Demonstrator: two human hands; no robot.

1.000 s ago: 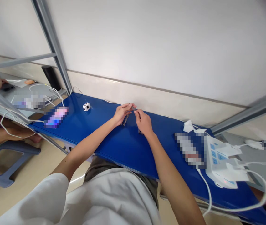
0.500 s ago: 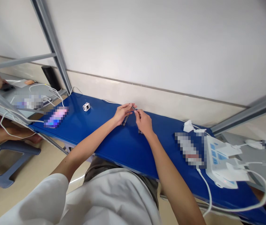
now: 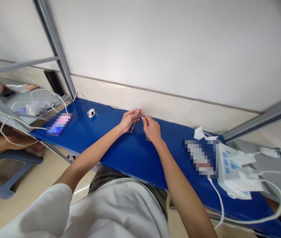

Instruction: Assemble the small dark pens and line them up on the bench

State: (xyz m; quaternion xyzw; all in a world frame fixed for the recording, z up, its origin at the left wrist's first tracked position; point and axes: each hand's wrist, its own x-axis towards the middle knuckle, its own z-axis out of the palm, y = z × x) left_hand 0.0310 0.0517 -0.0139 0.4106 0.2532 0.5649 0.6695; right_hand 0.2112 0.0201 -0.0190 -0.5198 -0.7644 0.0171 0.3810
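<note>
Pinching the slim grey strip (image 3: 141,115) between your left hand (image 3: 130,119) and right hand (image 3: 152,128), you're seemingly mid-adjustment; the next move wants steadiness.

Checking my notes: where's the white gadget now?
In the head view's left half, the white gadget sits on the blue table, between the lit phone and left hand.

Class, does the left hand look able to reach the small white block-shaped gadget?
Likely yes: only blue desktop shows between the left hand and white gadget, though that hand holds a thin dark piece.
</note>
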